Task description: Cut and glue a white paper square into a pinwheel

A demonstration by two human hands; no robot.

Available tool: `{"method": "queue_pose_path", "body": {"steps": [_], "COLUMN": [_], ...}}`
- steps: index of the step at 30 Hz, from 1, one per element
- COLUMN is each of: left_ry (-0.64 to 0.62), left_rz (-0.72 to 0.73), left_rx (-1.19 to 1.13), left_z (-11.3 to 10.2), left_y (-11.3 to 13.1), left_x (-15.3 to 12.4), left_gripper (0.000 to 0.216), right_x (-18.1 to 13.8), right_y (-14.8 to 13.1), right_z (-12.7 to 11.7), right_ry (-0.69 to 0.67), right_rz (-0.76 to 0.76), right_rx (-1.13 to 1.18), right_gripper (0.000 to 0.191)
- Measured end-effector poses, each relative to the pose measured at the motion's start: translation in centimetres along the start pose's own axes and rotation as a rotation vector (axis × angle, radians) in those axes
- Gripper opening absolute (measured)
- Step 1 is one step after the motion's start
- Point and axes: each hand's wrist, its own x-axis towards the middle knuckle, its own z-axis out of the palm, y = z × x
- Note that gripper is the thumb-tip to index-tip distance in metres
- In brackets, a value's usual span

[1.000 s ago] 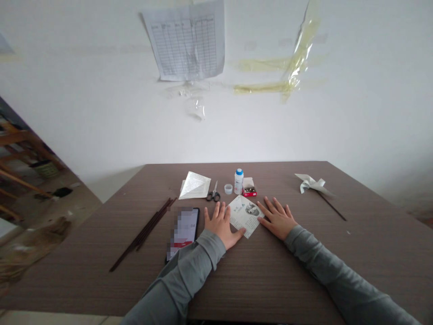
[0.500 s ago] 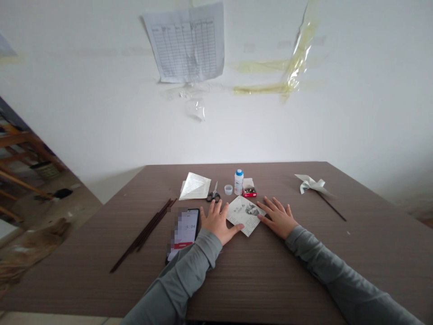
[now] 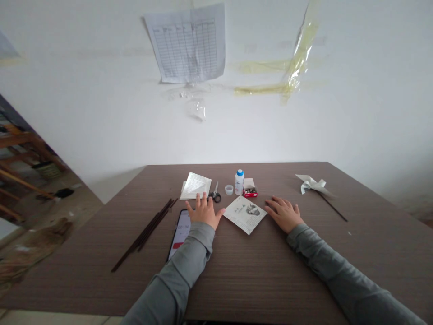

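A square of printed paper lies flat on the brown table between my hands, turned like a diamond. My left hand is open with fingers spread, its thumb tip close to the paper's left corner. It covers part of a phone with a lit timer screen. My right hand rests open, fingertips by the paper's right corner. Just beyond my left fingers are black-handled scissors and a stack of paper sheets.
Behind the paper stand a small clear cup, a white bottle with a blue cap and a red box of small metal pieces. Thin dark sticks lie left. A paper pinwheel on a stick lies right. A wall closes off the back.
My left hand has moved left and off the paper, toward the phone and scissors. My right hand has shifted slightly right, away from the paper.
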Motion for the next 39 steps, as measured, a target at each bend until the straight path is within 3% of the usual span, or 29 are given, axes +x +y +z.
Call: {"method": "queue_pose_path", "body": {"steps": [5, 15, 19, 29, 39], "left_ry": [-0.053, -0.008, 0.028, 0.059, 0.131], "left_rz": [-0.025, 0.017, 0.004, 0.033, 0.117], "left_rx": [0.035, 0.038, 0.048, 0.012, -0.057], "left_z": [-0.2, -0.3, -0.1, -0.1, 0.9], "left_y": [0.1, -0.4, -0.7, -0.9, 0.6], "left_x": [0.6, 0.6, 0.5, 0.7, 0.3], "left_gripper": [0.07, 0.044, 0.044, 0.051, 0.034], "right_x": [0.0, 0.1, 0.2, 0.1, -0.5], "right_y": [0.0, 0.4, 0.4, 0.3, -0.4], "right_z": [0.2, 0.3, 0.5, 1.4, 0.7], "right_ry": [0.002, 0.01, 0.014, 0.065, 0.013], "right_rz": [-0.015, -0.038, -0.038, -0.279, -0.281], "right_rx": [-0.012, -0.001, -0.003, 0.067, 0.028], "right_gripper": [0.066, 0.069, 0.068, 0.058, 0.06]}}
